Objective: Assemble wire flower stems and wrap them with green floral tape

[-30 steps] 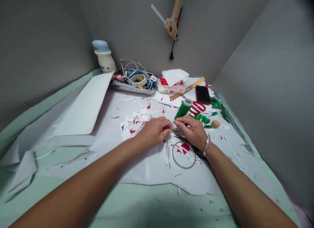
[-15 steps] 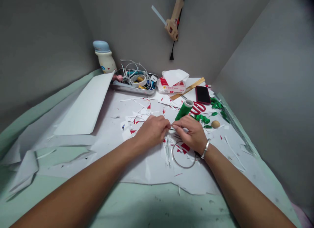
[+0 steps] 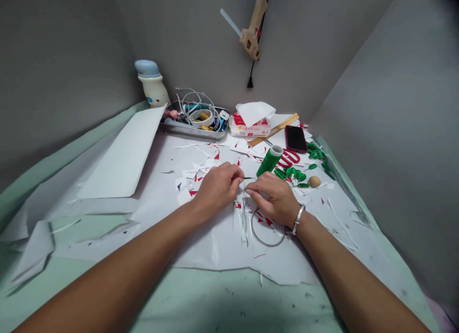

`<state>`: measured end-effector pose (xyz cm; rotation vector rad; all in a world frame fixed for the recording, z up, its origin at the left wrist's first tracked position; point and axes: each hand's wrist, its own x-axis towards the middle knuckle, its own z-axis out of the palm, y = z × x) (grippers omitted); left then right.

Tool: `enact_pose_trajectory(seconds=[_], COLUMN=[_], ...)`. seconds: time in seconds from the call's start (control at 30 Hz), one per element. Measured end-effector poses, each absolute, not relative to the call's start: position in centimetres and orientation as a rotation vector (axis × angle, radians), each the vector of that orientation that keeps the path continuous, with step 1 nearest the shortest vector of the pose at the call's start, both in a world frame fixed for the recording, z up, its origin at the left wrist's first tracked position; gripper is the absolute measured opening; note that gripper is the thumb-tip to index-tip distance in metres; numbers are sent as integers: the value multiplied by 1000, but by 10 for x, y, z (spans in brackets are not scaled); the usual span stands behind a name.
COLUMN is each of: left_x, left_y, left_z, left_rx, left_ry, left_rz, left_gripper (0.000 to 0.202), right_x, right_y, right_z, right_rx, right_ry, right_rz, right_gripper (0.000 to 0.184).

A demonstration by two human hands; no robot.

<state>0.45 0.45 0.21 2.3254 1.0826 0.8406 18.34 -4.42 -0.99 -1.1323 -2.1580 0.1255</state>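
Both hands have shifted a little towards the left of the scene and drawn slightly apart. From the head view, the left hand [image 3: 218,189] pinches a thin green stem [image 3: 247,178] between its fingertips, holding it out to the right above the paper. The right hand [image 3: 274,199] is curled just beside the stem's lower end, close to the left hand but not against it; whether it is gripping anything cannot be told.

Much seems done already: a cluster of green leaf shapes [image 3: 292,174] lies to the right, beside a green thread spool [image 3: 268,161] and red-handled scissors [image 3: 289,157]. Cut paper scraps with red pieces litter the white paper sheet [image 3: 215,261]. Nearer the hands, a thin wire ring [image 3: 267,232] and a bundle of pale thin strips [image 3: 245,223] lie on the sheet, apparently still to be worked.

At the far end, a steel tray [image 3: 186,128] holds tangled white cables, a tape roll and small yellow items. To its right sits an open tissue pack [image 3: 249,127] topped by a loose tissue.
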Motion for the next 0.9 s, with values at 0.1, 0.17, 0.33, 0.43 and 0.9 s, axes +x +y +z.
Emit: enact_pose_trajectory(seconds=[0.1,0.17,0.33,0.43,0.9], left_x=[5,6,6,5,5], left_y=[2,1,0,2,2], left_z=[-1,0,11,13,6], left_rx=[2534,2528,2132,2008,2212], left_ry=[929,834,820,929,848], left_rz=[697,659,796,893,664], left_gripper=[15,14,12,12,13], right_x=[187,191,196,190,194], right_y=[-43,-39,-32,-36,-32], right_z=[-10,-12,-18,-17,-18], right_rx=[-1186,-1233,-1278,-1221,-1297], right_ry=[-2034,-1937,-1913,-2076,-1884], right_rz=[109,128,227,232,300], right_gripper=[15,15,14,14,15])
